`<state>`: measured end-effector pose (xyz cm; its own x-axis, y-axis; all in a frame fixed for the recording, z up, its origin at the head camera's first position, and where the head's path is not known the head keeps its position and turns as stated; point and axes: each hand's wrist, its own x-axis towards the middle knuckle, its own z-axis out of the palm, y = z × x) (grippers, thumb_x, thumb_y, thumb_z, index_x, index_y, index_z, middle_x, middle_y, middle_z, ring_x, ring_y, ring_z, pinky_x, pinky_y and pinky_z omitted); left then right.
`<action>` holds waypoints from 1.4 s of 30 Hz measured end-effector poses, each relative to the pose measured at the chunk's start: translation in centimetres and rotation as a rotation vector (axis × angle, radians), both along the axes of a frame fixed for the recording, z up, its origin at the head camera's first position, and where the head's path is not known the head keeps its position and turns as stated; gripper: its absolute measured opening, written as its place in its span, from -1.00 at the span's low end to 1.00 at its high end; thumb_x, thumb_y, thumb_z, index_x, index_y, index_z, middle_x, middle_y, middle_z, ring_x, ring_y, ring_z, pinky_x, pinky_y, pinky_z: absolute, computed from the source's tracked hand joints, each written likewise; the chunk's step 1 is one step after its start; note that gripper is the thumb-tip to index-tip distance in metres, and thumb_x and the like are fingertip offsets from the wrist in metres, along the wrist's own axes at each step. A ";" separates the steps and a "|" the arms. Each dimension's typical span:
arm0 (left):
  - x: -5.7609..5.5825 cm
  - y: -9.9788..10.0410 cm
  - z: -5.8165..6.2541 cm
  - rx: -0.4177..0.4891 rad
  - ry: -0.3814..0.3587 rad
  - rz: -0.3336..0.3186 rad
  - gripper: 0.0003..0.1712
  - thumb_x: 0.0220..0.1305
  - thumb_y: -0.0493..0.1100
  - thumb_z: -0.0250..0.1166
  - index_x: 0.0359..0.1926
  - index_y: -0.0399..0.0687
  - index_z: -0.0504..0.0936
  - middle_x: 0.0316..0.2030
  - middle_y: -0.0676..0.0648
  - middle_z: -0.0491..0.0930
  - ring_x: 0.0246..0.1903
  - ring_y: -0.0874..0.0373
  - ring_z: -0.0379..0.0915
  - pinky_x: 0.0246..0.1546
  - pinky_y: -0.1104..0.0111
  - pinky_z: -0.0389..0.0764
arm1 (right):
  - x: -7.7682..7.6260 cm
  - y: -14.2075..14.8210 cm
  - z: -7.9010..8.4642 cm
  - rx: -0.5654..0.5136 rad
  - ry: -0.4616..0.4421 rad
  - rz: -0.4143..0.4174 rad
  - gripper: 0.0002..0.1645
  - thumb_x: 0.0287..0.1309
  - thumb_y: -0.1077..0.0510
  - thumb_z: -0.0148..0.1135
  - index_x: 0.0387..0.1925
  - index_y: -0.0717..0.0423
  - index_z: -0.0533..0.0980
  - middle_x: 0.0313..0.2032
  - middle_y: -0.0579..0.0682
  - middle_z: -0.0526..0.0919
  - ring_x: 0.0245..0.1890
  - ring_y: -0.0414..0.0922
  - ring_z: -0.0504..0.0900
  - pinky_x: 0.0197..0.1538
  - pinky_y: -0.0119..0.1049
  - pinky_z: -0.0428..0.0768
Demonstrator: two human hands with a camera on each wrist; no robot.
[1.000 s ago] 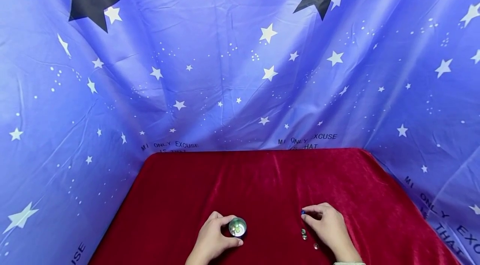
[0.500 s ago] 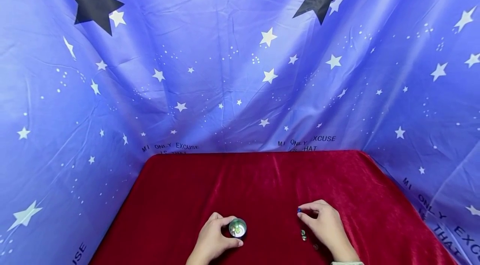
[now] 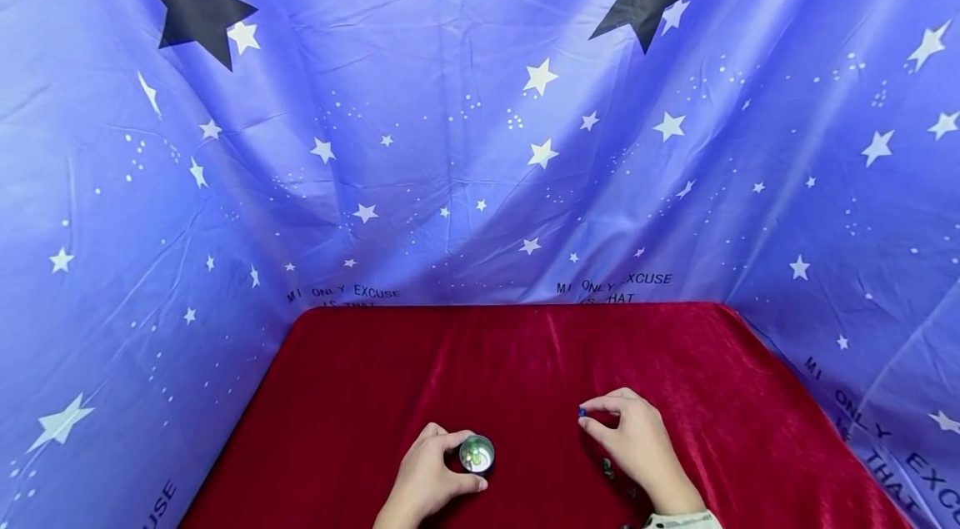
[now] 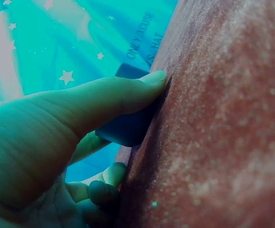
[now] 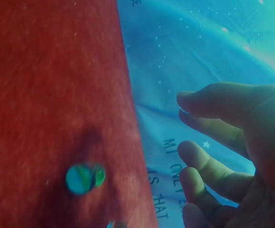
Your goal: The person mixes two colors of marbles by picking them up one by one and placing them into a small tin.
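Left hand point(image 3: 431, 469): thumb and fingers gripped the cup point(image 3: 477, 454) from the side.
Cup: small and round, dark outside, with a bright, shiny inside tinged green; it stood on the cloth between the left thumb and forefinger, mouth facing up.
Right hand point(image 3: 636, 439): thumb and forefinger pinched a blue marble point(image 3: 582, 412) at their tips.
Blue marble: tiny, deep blue, only partly visible at the right fingertips, well apart from the cup.
Green marbles point(image 3: 607, 468): two, glassy and streaked green, lying close together on the cloth just below the right hand, in its shadow.
Sleeve point(image 3: 682, 520): a pale cuff at the right wrist.
Cloth point(image 3: 360, 379): deep red and velvety under both hands, with a pinkish sheen to the right of the right hand; rounded far corners.
Backdrop point(image 3: 442, 112): blue-violet fabric, creased, hanging beyond the hands and to either side, printed with white stars and dots.
Black stars point(image 3: 206, 6): two, large, high beyond the hands.
Lettering point(image 3: 377, 292): black, past the cloth's far edge, "ONLY EXCUSE" legible.
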<state>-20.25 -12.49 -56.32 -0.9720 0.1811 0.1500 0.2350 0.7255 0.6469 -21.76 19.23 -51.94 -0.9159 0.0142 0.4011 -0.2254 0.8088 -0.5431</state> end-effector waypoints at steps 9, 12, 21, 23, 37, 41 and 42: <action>0.0 0.1 0.1 -0.012 0.010 0.000 -0.28 -0.41 0.21 0.58 -0.04 0.27 0.68 -0.36 0.19 0.35 -0.33 0.36 0.30 -0.26 0.41 0.40 | -0.2 -1.7 0.9 -0.020 -0.010 0.036 -0.78 -0.20 0.02 0.52 -0.40 -0.31 0.70 -0.35 -0.36 0.57 -0.25 -0.31 0.58 -0.15 -0.25 0.52; 0.1 0.1 0.2 -0.009 0.011 0.001 -0.28 -0.41 0.20 0.59 -0.04 0.26 0.68 -0.36 0.20 0.35 -0.33 0.36 0.30 -0.26 0.42 0.40 | -0.3 -2.2 1.2 -0.037 -0.008 0.059 -0.76 -0.21 0.02 0.53 -0.39 -0.34 0.69 -0.35 -0.37 0.56 -0.26 -0.35 0.56 -0.13 -0.26 0.52; 0.0 0.2 0.2 -0.013 0.016 -0.002 -0.27 -0.41 0.20 0.58 -0.04 0.25 0.68 -0.36 0.20 0.35 -0.33 0.36 0.30 -0.25 0.42 0.40 | -0.6 -3.4 1.8 -0.044 0.001 0.098 -0.75 -0.23 0.02 0.54 -0.39 -0.33 0.70 -0.36 -0.38 0.54 -0.27 -0.37 0.54 -0.11 -0.26 0.52; 0.0 0.2 0.1 -0.013 0.015 -0.003 -0.27 -0.41 0.20 0.59 -0.03 0.24 0.68 -0.36 0.20 0.35 -0.33 0.36 0.30 -0.26 0.42 0.40 | -0.6 -3.7 1.8 -0.044 0.006 0.105 -0.75 -0.24 0.04 0.54 -0.40 -0.32 0.70 -0.36 -0.38 0.54 -0.28 -0.36 0.53 -0.12 -0.25 0.52; 0.1 0.2 0.3 0.002 0.045 -0.009 -0.31 -0.42 0.18 0.60 -0.08 0.30 0.68 -0.38 0.16 0.34 -0.36 0.34 0.29 -0.31 0.42 0.38 | -0.5 -6.0 1.7 -0.034 0.024 0.181 -0.73 -0.23 0.00 0.53 -0.42 -0.48 0.66 -0.36 -0.43 0.53 -0.26 -0.38 0.46 -0.12 -0.27 0.47; 0.1 0.2 0.2 -0.002 0.024 -0.010 -0.32 -0.41 0.18 0.59 -0.08 0.32 0.68 -0.39 0.15 0.34 -0.36 0.33 0.29 -0.30 0.43 0.38 | -0.4 -6.7 1.8 -0.043 -0.012 0.199 -0.74 -0.20 -0.03 0.51 -0.42 -0.51 0.65 -0.35 -0.43 0.52 -0.24 -0.38 0.44 -0.10 -0.27 0.46; 0.0 0.2 0.2 -0.004 0.021 -0.009 -0.32 -0.41 0.19 0.59 -0.08 0.32 0.68 -0.38 0.16 0.34 -0.36 0.33 0.29 -0.30 0.43 0.38 | -0.3 -6.8 1.8 -0.041 -0.023 0.200 -0.74 -0.20 -0.04 0.51 -0.42 -0.53 0.64 -0.35 -0.44 0.52 -0.24 -0.38 0.43 -0.10 -0.27 0.46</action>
<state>-20.20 -12.29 -56.09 -0.9670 0.1903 0.1693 0.2547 0.7262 0.6385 -22.09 12.41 -50.17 -0.9109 -0.1529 0.3832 -0.3665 0.7267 -0.5811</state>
